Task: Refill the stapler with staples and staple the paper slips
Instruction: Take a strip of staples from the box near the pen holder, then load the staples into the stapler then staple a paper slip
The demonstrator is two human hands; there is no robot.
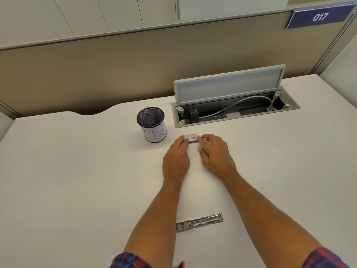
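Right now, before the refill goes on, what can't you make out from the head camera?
- Small white staple box: contents hidden by left hand and right hand; label too small.
- Opened-out metal stapler: whether its channel holds staples, too small.
- Black mesh pen cup: bottom not visible.
- Paper slips: none visible.

"017" in white on the blue partition sign (319, 17); hand-drawn "IN" on the mesh cup's paper wrap (154, 134).

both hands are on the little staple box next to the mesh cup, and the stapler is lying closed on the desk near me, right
Not quite: the head view shows the stapler lying opened out flat, its metal staple channel exposed, not closed. The rest holds: left hand and right hand are on the staple box beside the mesh cup.
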